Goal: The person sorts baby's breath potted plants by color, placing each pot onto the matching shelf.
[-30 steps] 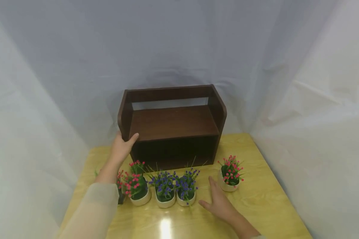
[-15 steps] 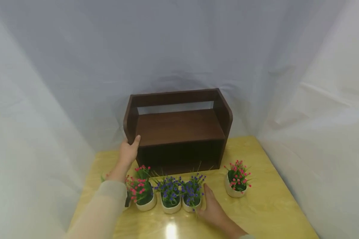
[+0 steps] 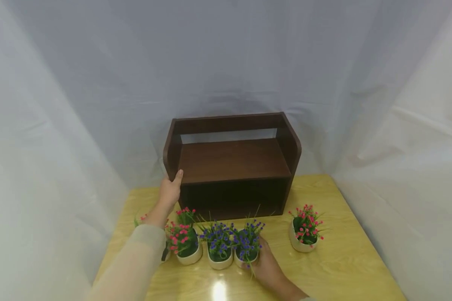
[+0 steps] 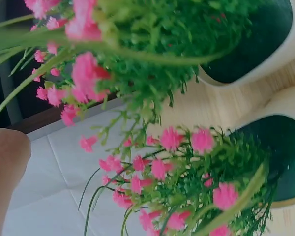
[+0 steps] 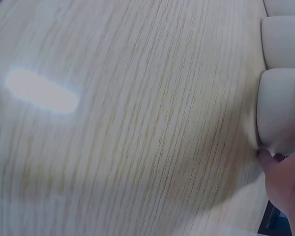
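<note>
A dark brown wooden shelf (image 3: 235,161) stands at the back of the table. My left hand (image 3: 169,193) grips its left side panel, thumb over the front edge of the upper board. My right hand (image 3: 268,267) holds the white pot of a blue-flowered plant (image 3: 247,242) from its right side; in the right wrist view the pot (image 5: 280,108) sits between thumb and fingers. Another blue-flowered plant (image 3: 219,242) stands just left of it. Further left is a pink-flowered plant (image 3: 186,242), with a second pink one (image 4: 172,147) partly hidden behind my left forearm.
One more pink-flowered plant (image 3: 305,230) stands apart on the right of the wooden table (image 3: 339,267). Pale cloth (image 3: 226,58) hangs close behind and along both sides. A bright reflection shines on the tabletop near the front.
My right hand has moved left from beside the right-hand pink plant and taken hold of the blue-flowered plant's pot. My left hand stays on the shelf. The head view has shifted slightly.
</note>
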Demonstrator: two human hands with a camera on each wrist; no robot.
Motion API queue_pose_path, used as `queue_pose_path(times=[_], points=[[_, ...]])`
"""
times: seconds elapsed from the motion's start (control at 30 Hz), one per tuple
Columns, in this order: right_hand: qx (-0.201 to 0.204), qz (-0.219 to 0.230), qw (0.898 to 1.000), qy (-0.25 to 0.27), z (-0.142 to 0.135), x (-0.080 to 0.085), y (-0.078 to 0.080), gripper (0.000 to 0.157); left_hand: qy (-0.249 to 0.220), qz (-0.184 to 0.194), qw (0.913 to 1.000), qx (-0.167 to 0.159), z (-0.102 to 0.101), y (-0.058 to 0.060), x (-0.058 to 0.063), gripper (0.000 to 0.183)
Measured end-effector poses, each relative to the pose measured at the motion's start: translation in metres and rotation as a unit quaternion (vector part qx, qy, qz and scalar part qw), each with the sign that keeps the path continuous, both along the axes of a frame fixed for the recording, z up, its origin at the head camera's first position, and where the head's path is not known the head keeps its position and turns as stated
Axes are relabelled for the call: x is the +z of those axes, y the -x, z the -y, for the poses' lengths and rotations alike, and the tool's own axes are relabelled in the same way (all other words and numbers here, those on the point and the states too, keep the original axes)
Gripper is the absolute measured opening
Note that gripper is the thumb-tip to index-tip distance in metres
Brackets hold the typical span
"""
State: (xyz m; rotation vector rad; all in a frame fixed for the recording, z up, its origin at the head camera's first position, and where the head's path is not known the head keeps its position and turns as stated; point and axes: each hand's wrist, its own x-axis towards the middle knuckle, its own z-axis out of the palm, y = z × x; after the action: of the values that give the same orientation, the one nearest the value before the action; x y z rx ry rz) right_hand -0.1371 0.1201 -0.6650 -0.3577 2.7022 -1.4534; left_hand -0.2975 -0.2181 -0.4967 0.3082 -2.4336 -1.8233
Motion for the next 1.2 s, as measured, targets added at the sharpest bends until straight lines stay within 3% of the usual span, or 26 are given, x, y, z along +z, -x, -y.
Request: queue_pose_path(times=[0.17, 0.4, 0.53, 0.77, 0.97, 1.2], points=[[0.017, 0.003, 0.999, 0.029, 0.002, 0.004, 0.002, 0.097, 0.008, 0.005, 0.9999, -0.014, 0.005, 0.000, 0.006, 0.072], [0.007, 0.012, 1.000, 0.008, 0.002, 0.005, 0.000, 0.083, 0.012, 0.020, 0.9989, -0.040, 0.007, 0.000, 0.009, 0.075], [0.011, 0.015, 1.000, 0.016, 0.000, 0.007, 0.000, 0.076, 0.003, 0.015, 0.9993, -0.035, 0.007, 0.001, 0.010, 0.074], [0.008, 0.018, 0.999, 0.036, -0.004, 0.015, 0.002, 0.084, 0.005, 0.005, 0.9994, -0.033, 0.006, 0.004, 0.010, 0.072], [0.012, 0.020, 1.000, 0.018, -0.006, 0.032, 0.003, 0.080, 0.007, -0.003, 0.9993, -0.036, 0.006, 0.007, 0.010, 0.071], [0.004, -0.012, 1.000, -0.024, -0.010, 0.047, 0.007, 0.085, 0.007, -0.004, 0.9993, -0.036, 0.004, 0.008, 0.009, 0.070]])
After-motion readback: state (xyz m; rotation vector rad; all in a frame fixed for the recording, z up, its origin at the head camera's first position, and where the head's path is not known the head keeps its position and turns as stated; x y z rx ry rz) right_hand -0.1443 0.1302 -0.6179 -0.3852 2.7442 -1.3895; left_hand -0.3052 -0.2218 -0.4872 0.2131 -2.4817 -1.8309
